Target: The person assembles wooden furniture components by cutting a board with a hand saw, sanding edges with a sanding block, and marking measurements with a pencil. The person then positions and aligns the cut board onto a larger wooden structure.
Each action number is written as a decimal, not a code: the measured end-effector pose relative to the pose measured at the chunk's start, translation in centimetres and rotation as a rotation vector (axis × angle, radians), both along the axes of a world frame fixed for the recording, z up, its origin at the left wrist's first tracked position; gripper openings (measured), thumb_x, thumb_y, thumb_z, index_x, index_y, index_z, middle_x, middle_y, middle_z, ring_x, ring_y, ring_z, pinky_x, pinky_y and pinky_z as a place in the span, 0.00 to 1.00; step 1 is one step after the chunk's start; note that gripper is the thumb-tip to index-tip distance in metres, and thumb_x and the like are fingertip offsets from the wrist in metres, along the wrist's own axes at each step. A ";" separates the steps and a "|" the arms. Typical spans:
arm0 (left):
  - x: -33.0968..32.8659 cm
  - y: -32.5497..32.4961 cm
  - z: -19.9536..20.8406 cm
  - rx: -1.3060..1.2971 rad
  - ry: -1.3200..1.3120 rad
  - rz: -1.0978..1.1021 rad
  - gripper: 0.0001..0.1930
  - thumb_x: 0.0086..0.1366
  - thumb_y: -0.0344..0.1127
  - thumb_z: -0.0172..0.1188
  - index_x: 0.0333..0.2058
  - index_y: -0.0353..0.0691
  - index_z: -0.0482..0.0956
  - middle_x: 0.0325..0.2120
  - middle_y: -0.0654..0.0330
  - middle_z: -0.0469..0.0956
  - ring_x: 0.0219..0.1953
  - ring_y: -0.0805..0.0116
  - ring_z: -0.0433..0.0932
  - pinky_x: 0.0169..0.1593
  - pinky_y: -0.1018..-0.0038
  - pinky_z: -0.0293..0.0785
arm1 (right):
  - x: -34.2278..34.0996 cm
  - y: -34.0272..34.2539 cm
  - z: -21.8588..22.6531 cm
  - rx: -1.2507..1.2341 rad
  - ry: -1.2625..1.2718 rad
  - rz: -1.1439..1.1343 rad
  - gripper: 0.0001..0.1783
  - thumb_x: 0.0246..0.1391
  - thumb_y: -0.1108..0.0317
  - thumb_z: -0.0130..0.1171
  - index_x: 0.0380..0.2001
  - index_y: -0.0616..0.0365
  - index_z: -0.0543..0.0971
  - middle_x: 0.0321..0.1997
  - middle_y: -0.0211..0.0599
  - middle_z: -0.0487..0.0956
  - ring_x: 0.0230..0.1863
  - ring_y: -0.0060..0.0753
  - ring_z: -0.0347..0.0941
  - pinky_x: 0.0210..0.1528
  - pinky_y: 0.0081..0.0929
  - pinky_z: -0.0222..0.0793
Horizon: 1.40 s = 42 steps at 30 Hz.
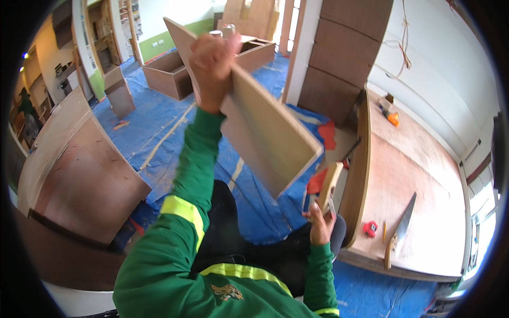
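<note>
My left hand (211, 69) is raised and closed over the upper edge of a flat plywood board (262, 132). The board stands tilted in front of me, its long edge running down toward the right. Lower down, my right hand (321, 225) is wrapped round what looks like a wooden hand plane (331, 185) with a pale body. That tool is close to the board's lower right corner, with a gap between them. Part of its lower end is hidden by my fingers.
On the plywood-topped bench (419, 206) at right lie a handsaw (405, 222), a pencil (384, 231), a red tape measure (370, 229) and an orange-and-black tool (392, 117). A curved wooden piece (87, 169) stands at left. Open wooden boxes (169, 79) sit on blue floor sheeting (151, 127).
</note>
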<state>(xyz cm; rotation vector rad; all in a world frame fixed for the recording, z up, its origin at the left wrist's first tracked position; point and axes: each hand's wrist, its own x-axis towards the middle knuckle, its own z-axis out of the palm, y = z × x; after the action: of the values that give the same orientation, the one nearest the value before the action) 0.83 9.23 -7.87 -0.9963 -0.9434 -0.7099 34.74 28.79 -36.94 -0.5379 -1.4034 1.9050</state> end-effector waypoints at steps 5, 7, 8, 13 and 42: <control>3.9 0.4 -5.9 0.000 -0.586 -0.382 0.29 0.65 0.39 0.73 0.13 0.44 0.62 0.14 0.66 0.59 0.25 0.64 0.61 0.42 0.64 0.59 | 2.3 2.7 3.2 0.166 0.071 -0.018 0.23 0.72 0.55 0.62 0.56 0.65 0.74 0.26 0.27 0.71 0.22 0.20 0.69 0.31 0.26 0.77; 4.5 1.0 -7.9 -0.020 -0.578 -0.352 0.29 0.65 0.39 0.73 0.13 0.45 0.62 0.14 0.66 0.59 0.25 0.65 0.61 0.44 0.64 0.58 | 2.7 4.1 3.3 0.135 0.158 -0.038 0.28 0.76 0.52 0.54 0.63 0.67 0.70 0.22 0.28 0.69 0.20 0.21 0.66 0.29 0.27 0.75; 5.1 1.3 -8.8 -0.016 -0.602 -0.361 0.29 0.65 0.39 0.73 0.13 0.46 0.62 0.14 0.66 0.60 0.25 0.65 0.60 0.44 0.65 0.58 | 3.4 5.0 3.1 0.112 0.188 0.017 0.34 0.77 0.45 0.51 0.68 0.65 0.70 0.26 0.26 0.69 0.24 0.20 0.66 0.34 0.27 0.75; 7.1 3.0 -10.0 -0.039 -0.648 -0.405 0.30 0.67 0.40 0.72 0.12 0.47 0.62 0.13 0.68 0.61 0.23 0.65 0.59 0.45 0.66 0.57 | 3.3 6.0 6.8 0.002 0.352 -0.022 0.37 0.75 0.40 0.51 0.68 0.64 0.71 0.31 0.27 0.71 0.28 0.20 0.69 0.36 0.26 0.74; 8.7 -0.8 -4.9 -0.457 -0.808 -0.608 0.24 0.73 0.44 0.71 0.60 0.34 0.80 0.51 0.55 0.83 0.54 0.63 0.82 0.57 0.68 0.77 | -9.9 1.1 34.2 1.779 0.117 0.290 0.33 0.47 0.73 0.80 0.59 0.57 0.82 0.54 0.42 0.85 0.54 0.41 0.83 0.59 0.36 0.78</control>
<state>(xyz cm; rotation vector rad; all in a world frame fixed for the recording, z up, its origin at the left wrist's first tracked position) 9.50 8.47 -12.80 -1.4603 -1.5657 -1.5194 24.82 29.93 -2.74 0.6544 -2.4078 0.2408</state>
